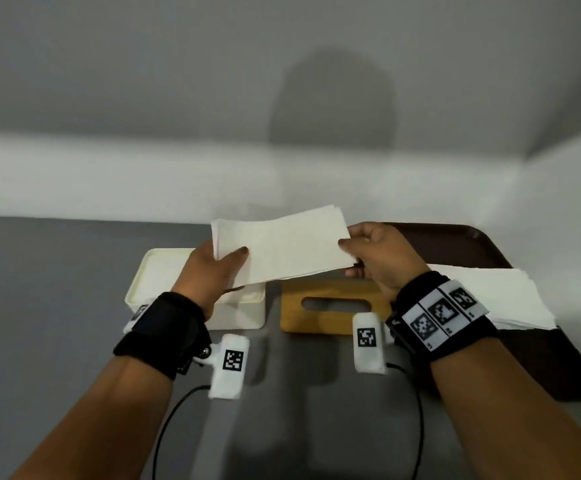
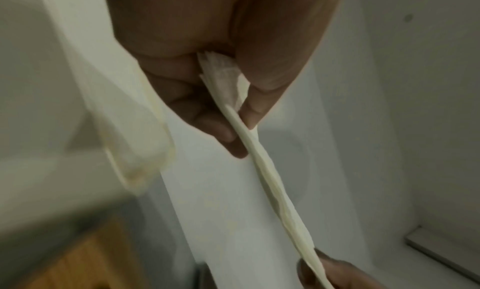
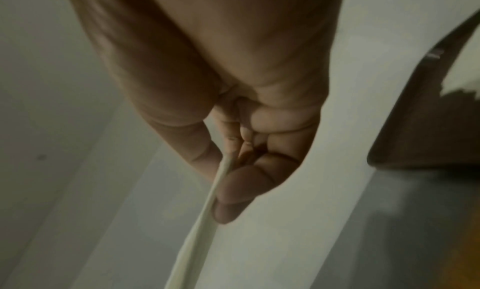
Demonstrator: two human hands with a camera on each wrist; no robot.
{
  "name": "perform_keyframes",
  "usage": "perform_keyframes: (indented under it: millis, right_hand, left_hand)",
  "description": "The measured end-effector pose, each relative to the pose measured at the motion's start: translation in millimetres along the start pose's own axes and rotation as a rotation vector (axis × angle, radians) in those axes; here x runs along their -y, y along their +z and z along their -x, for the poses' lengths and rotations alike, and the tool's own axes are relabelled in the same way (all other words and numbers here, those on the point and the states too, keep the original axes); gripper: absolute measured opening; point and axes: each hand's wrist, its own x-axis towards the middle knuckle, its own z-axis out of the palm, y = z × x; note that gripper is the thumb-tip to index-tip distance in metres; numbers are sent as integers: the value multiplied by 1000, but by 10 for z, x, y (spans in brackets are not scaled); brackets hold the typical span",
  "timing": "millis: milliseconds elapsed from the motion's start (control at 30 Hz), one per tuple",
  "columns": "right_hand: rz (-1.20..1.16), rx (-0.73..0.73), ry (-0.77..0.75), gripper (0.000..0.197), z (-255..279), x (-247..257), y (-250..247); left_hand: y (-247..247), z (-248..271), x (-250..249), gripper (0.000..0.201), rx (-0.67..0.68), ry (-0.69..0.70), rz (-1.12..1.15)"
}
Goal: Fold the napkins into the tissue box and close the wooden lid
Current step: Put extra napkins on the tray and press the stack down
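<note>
A folded stack of white napkins (image 1: 282,245) hangs in the air above the table, held at both ends. My left hand (image 1: 213,265) pinches its left end, thumb on top; the left wrist view shows the stack edge-on (image 2: 262,164) between thumb and fingers. My right hand (image 1: 372,254) pinches the right end, and the napkin edge (image 3: 207,207) runs between its thumb and fingers. Below the left hand stands the cream tissue box (image 1: 164,282), open at the top. The wooden lid (image 1: 330,313) with its oval slot lies flat on the table to the box's right.
A dark brown tray (image 1: 483,247) at the right holds a flat pile of more white napkins (image 1: 504,296). Grey table, with a white wall close behind. Black cables run from the wrist cameras across the near table.
</note>
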Motion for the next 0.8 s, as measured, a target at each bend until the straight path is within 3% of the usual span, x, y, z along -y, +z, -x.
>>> perform_keyframes:
  millis: [133, 300, 467, 600, 700, 800]
  right_hand:
    - [81, -11, 22, 7, -57, -155, 738]
    - [279, -165, -1, 11, -112, -360, 1345]
    - [531, -240, -32, 16, -119, -500, 1521]
    - [592, -268, -71, 21, -124, -508, 1544]
    - [646, -269, -63, 29, -153, -534, 1524]
    - [582, -308, -63, 15, -168, -552, 1388]
  left_hand:
    - [-791, -148, 45, 15, -133, 35, -212]
    - [-1365, -296, 145, 47, -174, -9, -386]
    - [-1490, -327, 258, 50, -160, 75, -567]
    - [-1490, -351, 318, 35, -156, 190, -783]
    - [-1503, -357, 334, 29, -134, 182, -969]
    - [-1500, -320, 311, 26, -132, 177, -1002]
